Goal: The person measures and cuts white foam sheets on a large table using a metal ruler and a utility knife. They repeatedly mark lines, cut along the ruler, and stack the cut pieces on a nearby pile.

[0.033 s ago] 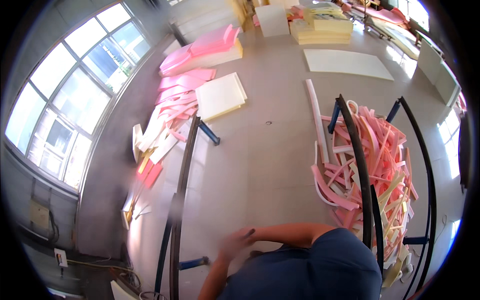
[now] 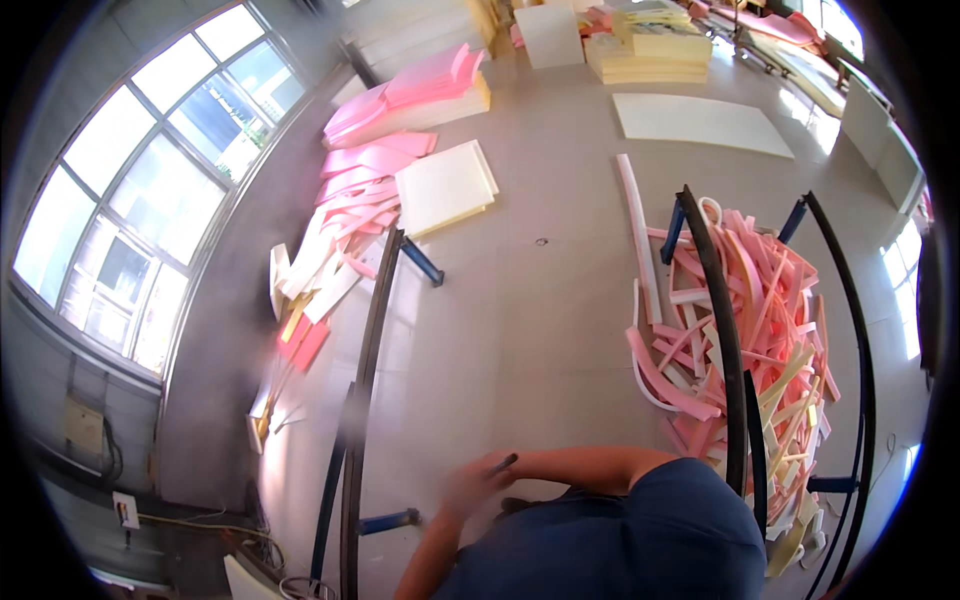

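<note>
Grip is blurred, whether closed or apart I cannot tell: left hand (image 2: pixel 456 498) and right hand (image 2: pixel 480 476) overlap before the blue shirt (image 2: pixel 600 540), a short dark stick (image 2: pixel 504 464) by the right wrist, above the floor (image 2: pixel 530 330).

A slim dark object (image 2: pixel 504 465) pokes from the blurred grip (image 2: pixel 474 487).

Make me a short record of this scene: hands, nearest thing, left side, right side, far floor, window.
Hands: close together, blurred; each one's grip unclear
Nearest thing: thin dark stick; which hand has it is unclear
Left side: black bar; pink and white offcuts beyond it
Right side: two black bars; mostly pink strips heaped about the inner one
Far floor: white board lying flat
Window: left wall, bright
</note>
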A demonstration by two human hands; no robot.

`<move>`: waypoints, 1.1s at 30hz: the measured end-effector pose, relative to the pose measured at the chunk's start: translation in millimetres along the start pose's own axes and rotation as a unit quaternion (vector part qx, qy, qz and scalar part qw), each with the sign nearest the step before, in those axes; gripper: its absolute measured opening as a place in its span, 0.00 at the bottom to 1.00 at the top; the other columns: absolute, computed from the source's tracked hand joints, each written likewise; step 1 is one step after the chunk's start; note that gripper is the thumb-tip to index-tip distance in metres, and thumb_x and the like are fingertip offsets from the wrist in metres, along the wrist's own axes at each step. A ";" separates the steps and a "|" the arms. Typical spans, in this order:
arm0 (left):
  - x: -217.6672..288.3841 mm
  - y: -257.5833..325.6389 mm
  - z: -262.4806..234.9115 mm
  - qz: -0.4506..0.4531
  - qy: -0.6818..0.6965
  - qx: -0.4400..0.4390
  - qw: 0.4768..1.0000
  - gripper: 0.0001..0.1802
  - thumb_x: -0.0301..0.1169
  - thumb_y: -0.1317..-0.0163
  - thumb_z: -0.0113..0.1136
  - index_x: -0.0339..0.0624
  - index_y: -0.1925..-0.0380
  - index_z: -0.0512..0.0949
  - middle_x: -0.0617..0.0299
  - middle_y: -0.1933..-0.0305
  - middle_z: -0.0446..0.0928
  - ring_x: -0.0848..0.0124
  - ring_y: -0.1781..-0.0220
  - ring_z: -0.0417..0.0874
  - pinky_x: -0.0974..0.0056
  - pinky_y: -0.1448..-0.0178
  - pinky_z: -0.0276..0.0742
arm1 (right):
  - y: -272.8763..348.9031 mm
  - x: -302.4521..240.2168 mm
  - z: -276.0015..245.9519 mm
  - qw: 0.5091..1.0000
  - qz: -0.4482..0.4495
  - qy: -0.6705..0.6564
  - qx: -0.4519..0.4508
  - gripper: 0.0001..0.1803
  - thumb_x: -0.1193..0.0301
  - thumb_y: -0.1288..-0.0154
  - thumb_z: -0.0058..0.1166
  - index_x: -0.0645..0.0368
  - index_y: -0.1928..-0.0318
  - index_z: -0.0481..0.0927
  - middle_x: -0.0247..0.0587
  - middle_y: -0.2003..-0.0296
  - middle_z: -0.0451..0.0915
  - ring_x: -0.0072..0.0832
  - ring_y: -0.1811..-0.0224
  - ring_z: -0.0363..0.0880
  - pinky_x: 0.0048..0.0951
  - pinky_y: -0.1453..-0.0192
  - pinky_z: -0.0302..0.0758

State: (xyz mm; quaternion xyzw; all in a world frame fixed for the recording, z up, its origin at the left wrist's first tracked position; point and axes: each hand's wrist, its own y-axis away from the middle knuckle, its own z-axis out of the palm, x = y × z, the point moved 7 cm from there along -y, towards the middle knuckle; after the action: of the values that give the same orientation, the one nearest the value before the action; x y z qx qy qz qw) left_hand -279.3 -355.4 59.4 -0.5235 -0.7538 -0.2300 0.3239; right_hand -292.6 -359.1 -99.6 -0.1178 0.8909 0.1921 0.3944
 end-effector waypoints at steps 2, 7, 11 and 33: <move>11.1 -15.7 29.0 -0.076 0.006 -0.034 0.996 0.14 0.32 0.47 0.69 0.41 0.60 0.83 0.55 0.71 0.82 0.63 0.71 0.80 0.62 0.61 0.76 | 32.0 19.2 0.3 1.000 0.014 -0.011 0.014 0.12 0.62 0.40 0.52 0.51 0.58 0.80 0.45 0.57 0.82 0.42 0.54 0.79 0.39 0.51 0.75; 27.0 -39.0 90.3 -0.045 0.046 -0.112 0.992 0.15 0.30 0.46 0.68 0.43 0.57 0.83 0.57 0.67 0.83 0.69 0.68 0.81 0.65 0.58 0.77 | 94.3 44.9 -7.1 0.996 0.034 -0.036 0.069 0.13 0.60 0.39 0.52 0.50 0.57 0.79 0.45 0.55 0.82 0.44 0.52 0.79 0.40 0.50 0.75; 57.0 -60.7 128.6 -0.052 0.025 -0.211 0.976 0.14 0.29 0.46 0.68 0.43 0.58 0.83 0.56 0.66 0.83 0.70 0.67 0.82 0.65 0.61 0.77 | 126.3 69.9 10.1 0.978 0.021 -0.117 0.174 0.13 0.61 0.39 0.52 0.50 0.57 0.79 0.44 0.56 0.82 0.43 0.51 0.79 0.41 0.50 0.75; 81.7 -53.2 144.1 0.072 0.046 -0.159 0.984 0.14 0.32 0.46 0.65 0.50 0.58 0.82 0.54 0.65 0.82 0.54 0.62 0.82 0.55 0.57 0.77 | 175.1 105.3 54.7 0.986 0.112 -0.088 0.080 0.12 0.60 0.41 0.56 0.53 0.62 0.79 0.46 0.63 0.82 0.46 0.57 0.80 0.42 0.54 0.75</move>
State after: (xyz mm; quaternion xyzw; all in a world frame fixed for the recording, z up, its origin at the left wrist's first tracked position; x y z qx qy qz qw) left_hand -384.7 -222.8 20.0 -0.6103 -0.6522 -0.3464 0.2867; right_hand -389.5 -184.2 -168.4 0.0325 0.8727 0.1727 0.4556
